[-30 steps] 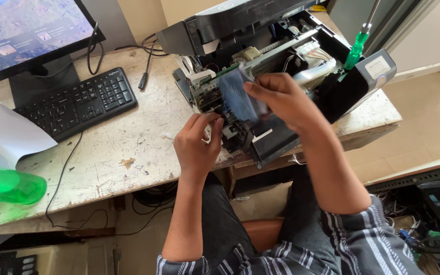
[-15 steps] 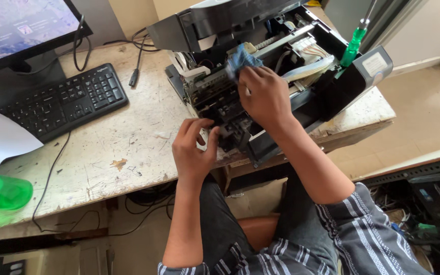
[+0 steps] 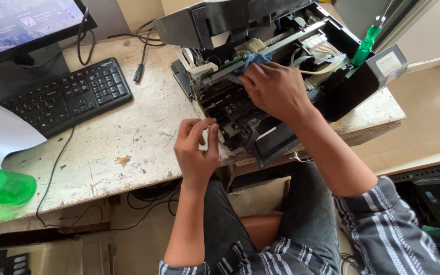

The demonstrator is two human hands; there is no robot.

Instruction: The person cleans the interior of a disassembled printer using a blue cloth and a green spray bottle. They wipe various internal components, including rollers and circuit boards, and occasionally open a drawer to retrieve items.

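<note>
Nearest, the left hand (image 3: 195, 148) rests at the front edge of the opened printer (image 3: 260, 86), fingers curled together against its white corner, much where it sat a second ago. Farther in, toward one o'clock, the right hand (image 3: 276, 89) has moved from in front of the machine down into its open top, fingers pinched on a blue cloth (image 3: 253, 58) pressed against the metal rail. The wiping has shifted deeper inside. Beyond, at two o'clock, a green screwdriver (image 3: 366, 43) stands in the casing; a keyboard (image 3: 67, 97) lies at ten o'clock.
</note>
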